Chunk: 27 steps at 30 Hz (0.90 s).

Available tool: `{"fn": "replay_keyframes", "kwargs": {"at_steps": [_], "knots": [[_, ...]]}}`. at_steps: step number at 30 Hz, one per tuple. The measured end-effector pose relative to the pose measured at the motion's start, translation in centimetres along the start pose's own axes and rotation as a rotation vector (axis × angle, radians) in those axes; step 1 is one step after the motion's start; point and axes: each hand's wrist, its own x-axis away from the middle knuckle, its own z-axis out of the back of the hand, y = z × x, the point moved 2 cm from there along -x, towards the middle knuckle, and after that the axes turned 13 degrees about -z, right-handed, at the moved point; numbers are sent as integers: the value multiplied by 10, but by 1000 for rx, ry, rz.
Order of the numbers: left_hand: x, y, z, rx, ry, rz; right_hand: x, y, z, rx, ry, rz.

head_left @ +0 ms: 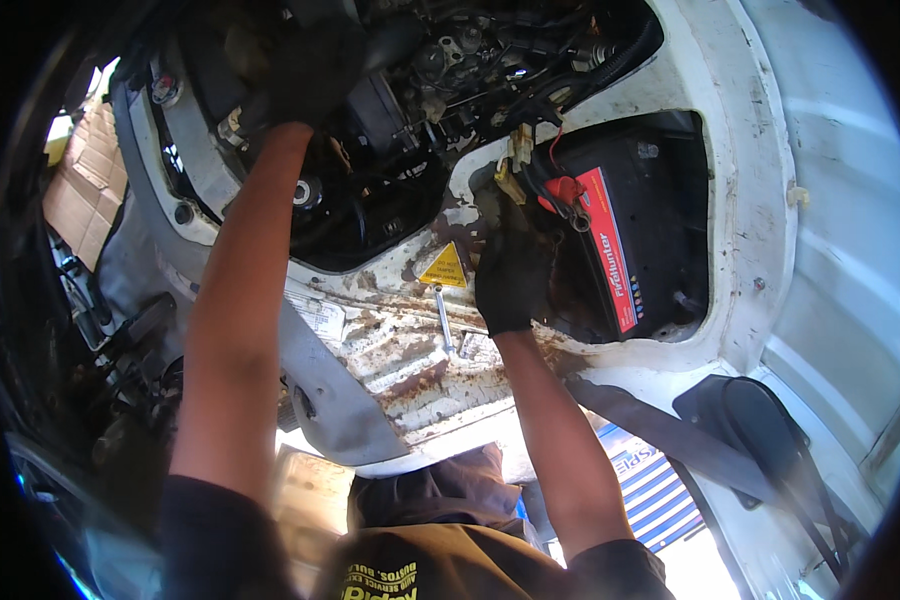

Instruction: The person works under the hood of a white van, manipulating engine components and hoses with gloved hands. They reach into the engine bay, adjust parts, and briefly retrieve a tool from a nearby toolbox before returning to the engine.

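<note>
My left hand [315,70], in a black glove, reaches into the engine bay at the upper left. It is so dark there that its fingers merge with the parts around them. My right hand [513,275], also black-gloved, is at the left edge of the battery opening, just below the yellowish wire connectors [510,182]. Shadow hides its fingers, and I cannot tell whether it touches the connectors. To its right sits a black battery [660,230] with a red label strip. A red terminal cover [562,192] and a cable clamp [578,216] are at the battery's near-left side.
A wrench [443,320] lies on the rusty white panel [400,355], below a yellow triangular sticker [442,266]. Engine parts [455,60] fill the upper opening. A grey strap [670,435] crosses the lower right, and cardboard [90,185] is at far left.
</note>
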Motion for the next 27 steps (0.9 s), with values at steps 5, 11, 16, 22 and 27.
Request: {"fn": "replay_keyframes", "kwargs": {"at_steps": [5,11,16,22,27], "knots": [[10,-16,3,-108,132,-86,0,-11,-2,-36,-21,5],[-15,24,31,184,176,-32,1,-8,-3,103,-7,6],[-10,20,30,135,200,-44,2,-12,-2,123,-24,-1],[-10,19,28,51,179,-49,4,-5,-10,194,16,33],[-11,19,24,56,200,-10,3,0,-18,146,-12,22]]}}
